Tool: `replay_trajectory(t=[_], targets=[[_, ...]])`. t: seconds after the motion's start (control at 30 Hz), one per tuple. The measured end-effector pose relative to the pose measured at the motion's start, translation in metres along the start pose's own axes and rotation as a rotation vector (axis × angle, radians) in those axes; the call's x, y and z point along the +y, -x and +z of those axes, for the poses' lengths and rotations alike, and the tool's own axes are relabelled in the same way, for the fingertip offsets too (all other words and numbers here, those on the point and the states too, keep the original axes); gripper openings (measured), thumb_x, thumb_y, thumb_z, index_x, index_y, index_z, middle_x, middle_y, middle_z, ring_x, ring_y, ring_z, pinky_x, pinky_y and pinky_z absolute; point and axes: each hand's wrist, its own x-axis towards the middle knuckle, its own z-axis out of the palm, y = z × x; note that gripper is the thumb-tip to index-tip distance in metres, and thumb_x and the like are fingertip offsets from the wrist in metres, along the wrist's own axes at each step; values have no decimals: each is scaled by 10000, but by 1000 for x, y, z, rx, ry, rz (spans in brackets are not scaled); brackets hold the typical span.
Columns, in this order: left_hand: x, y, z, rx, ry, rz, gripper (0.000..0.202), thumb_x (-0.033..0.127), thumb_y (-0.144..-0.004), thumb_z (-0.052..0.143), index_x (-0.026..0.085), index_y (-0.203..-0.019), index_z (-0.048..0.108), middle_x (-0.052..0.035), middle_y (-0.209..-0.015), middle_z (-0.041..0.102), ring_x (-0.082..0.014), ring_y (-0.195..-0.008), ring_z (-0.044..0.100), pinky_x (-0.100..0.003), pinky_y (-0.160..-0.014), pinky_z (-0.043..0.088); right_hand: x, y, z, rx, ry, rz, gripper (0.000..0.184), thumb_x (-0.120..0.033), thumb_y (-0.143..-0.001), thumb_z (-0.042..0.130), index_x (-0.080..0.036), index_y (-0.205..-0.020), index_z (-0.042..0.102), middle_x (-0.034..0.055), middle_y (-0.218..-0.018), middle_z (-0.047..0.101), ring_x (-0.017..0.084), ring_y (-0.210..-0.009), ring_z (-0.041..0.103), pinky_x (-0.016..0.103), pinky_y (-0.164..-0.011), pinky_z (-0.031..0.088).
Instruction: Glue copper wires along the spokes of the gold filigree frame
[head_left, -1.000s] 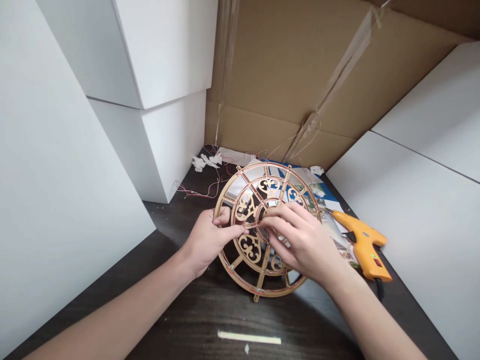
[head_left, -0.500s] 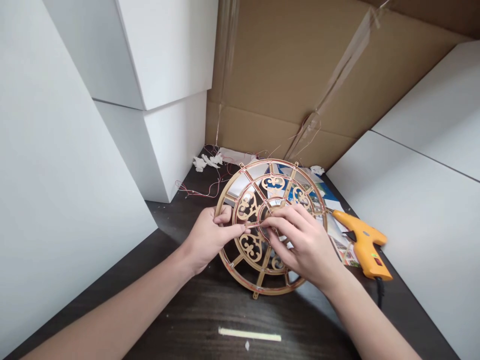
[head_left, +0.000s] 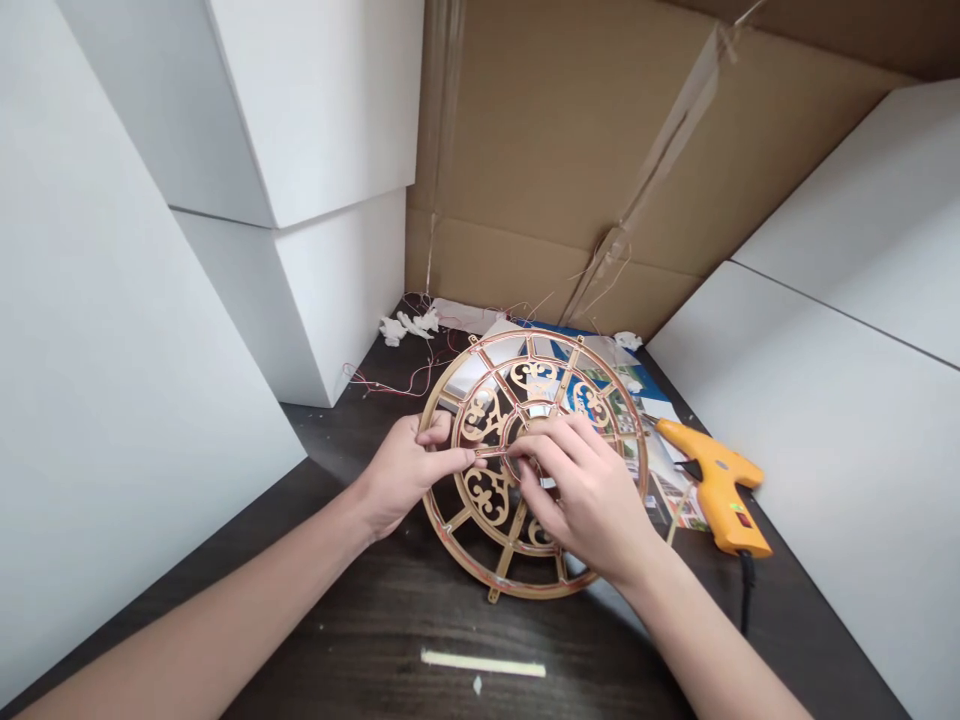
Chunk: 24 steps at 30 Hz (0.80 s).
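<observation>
A round golden openwork frame (head_left: 480, 560) with scroll ornaments and thin red wire along its ribs lies tilted on the dark table. My left hand (head_left: 409, 470) grips its left rim, thumb on the outer ring and forefinger stretched along a spoke. My right hand (head_left: 589, 495) lies over the frame's centre, its fingertips pinched together at the hub on something too small to make out. Both hands meet near the middle of the frame.
An orange glue gun (head_left: 716, 487) with a black cord lies right of the frame on printed sheets (head_left: 664, 490). A pale glue stick (head_left: 484, 663) lies near the front. White boxes (head_left: 300, 200) stand left, white panels (head_left: 825, 400) right, cardboard (head_left: 570, 150) behind. Loose red wires (head_left: 390, 380) and white scraps (head_left: 409, 323) lie at the back.
The frame and both hands have shifted slightly left and down in view; the frame has turned a little. Both hands keep their hold.
</observation>
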Motion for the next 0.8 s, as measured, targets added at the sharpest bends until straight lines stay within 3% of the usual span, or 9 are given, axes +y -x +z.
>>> replay_trajectory(t=[0.17,0.47,0.67,0.8], targets=[[2,0,0,-29,2,16,570,176,-681,780,202,-659,211,14,-723,675,-116,-692,672,-223,-753,495,-1,3,0,21,-11,-3,79,-148,-971,570,-143,-1026,627,37,-1032,635,160,-983,519,326,-891,457],[1,-1,0,-35,18,12,543,150,-670,761,200,-655,221,40,-654,539,-128,-743,686,-194,-755,509,-1,6,4,141,-58,12,131,-92,-907,632,-134,-976,529,36,-944,621,136,-909,519,294,-815,452],[1,0,3,-39,70,-19,571,353,-751,797,198,-616,265,43,-616,416,-123,-684,636,-206,-680,546,-4,7,-1,262,-174,-3,211,-67,-900,645,-145,-863,453,25,-1008,664,128,-1011,581,295,-889,487],[1,0,5,-33,85,-21,612,354,-725,839,203,-612,257,49,-594,394,-123,-690,626,-201,-670,560,-2,10,2,306,-274,14,213,-48,-918,616,-149,-885,431,5,-992,689,107,-982,629,294,-895,526]])
